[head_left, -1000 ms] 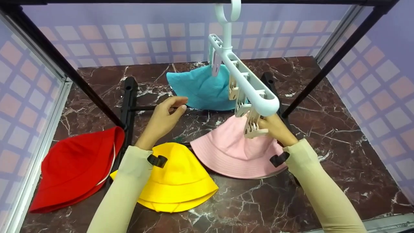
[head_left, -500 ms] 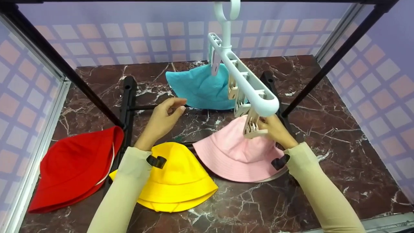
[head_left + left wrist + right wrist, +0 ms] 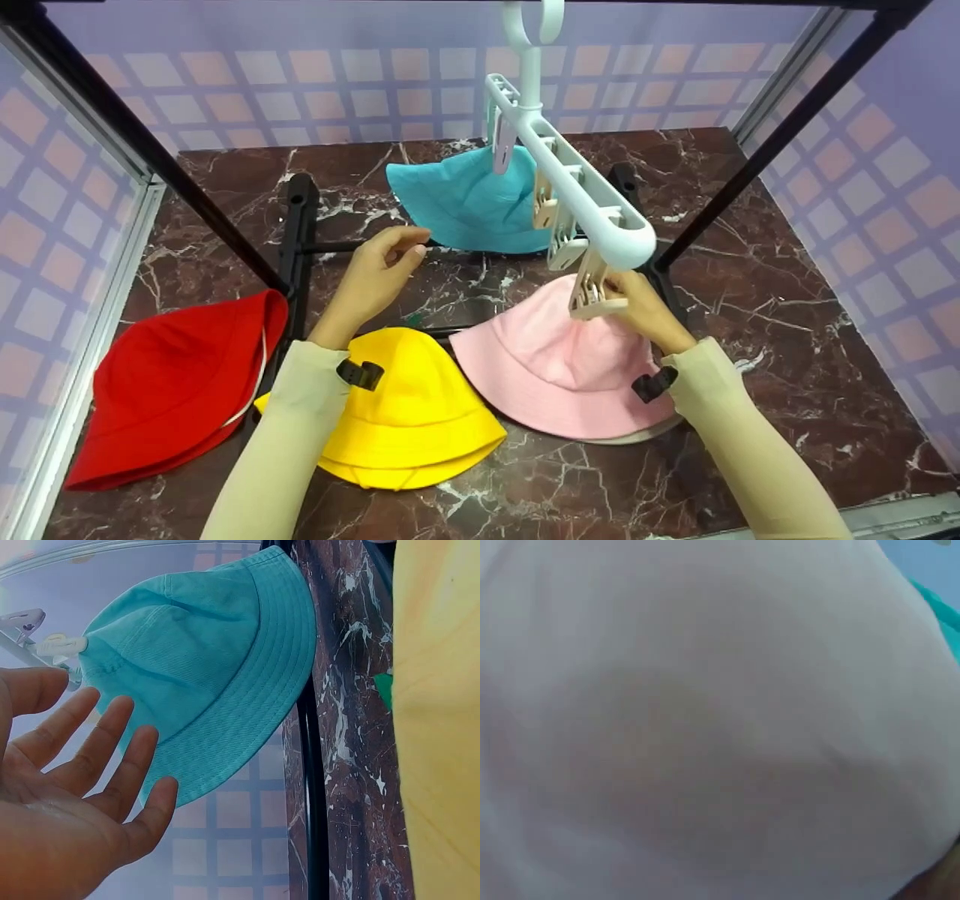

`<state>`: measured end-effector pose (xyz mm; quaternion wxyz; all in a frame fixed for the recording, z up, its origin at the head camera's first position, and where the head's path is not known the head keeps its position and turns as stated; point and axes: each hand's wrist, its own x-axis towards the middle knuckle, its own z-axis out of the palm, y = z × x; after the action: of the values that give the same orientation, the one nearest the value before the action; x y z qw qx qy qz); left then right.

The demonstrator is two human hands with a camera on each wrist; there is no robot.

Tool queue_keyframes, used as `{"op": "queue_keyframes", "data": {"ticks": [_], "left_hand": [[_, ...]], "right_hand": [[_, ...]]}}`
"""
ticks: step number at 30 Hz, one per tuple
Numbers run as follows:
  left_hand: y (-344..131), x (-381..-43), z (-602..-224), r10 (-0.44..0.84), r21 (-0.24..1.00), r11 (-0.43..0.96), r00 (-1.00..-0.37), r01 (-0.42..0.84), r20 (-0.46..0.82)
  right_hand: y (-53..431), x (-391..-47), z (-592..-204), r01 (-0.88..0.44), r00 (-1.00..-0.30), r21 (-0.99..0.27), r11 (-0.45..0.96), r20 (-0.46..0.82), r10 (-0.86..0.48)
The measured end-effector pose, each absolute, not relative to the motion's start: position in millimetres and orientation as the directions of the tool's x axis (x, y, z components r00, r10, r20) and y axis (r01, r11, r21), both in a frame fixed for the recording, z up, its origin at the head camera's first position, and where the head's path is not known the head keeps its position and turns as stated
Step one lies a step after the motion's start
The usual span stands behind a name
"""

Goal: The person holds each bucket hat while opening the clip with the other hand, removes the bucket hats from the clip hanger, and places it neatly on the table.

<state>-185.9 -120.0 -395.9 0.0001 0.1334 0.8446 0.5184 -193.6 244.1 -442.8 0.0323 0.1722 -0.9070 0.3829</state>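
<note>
My right hand [image 3: 642, 307] grips the crown of a pink bucket hat [image 3: 555, 364], just below the near clip [image 3: 589, 289] of a white clip hanger [image 3: 574, 176]. The clip hides some of its fingers. Pale, blurred hat cloth [image 3: 705, 727] fills most of the right wrist view. My left hand [image 3: 375, 274] hovers with loosely bent fingers and holds nothing; its spread fingers also show in the left wrist view. Beyond it, a blue bucket hat [image 3: 476, 199] hangs from the hanger, a white clip [image 3: 64, 646] biting its crown.
A yellow hat [image 3: 409, 409] lies below my left wrist. Farther left rests a red hat [image 3: 180, 382] with a white cord. The hanger's hook is on a black rack, whose posts [image 3: 787, 135] slope down both sides to the dark marbled surface [image 3: 750, 292].
The pink hat has shifted a little down and toward me, its brim swinging lower. My right hand stays by the near clip. The left hand has barely moved.
</note>
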Motion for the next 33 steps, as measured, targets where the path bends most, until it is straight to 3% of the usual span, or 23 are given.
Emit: {"op": "queue_keyframes", "data": {"ticks": [33], "left_hand": [[-121.1, -181.4, -411.6, 0.227, 0.876, 0.436, -0.967, 0.206, 0.114]], "right_hand": [[264.8, -181.3, -467.3, -0.111, -0.981, -0.725, 0.680, -0.031, -0.194]]}}
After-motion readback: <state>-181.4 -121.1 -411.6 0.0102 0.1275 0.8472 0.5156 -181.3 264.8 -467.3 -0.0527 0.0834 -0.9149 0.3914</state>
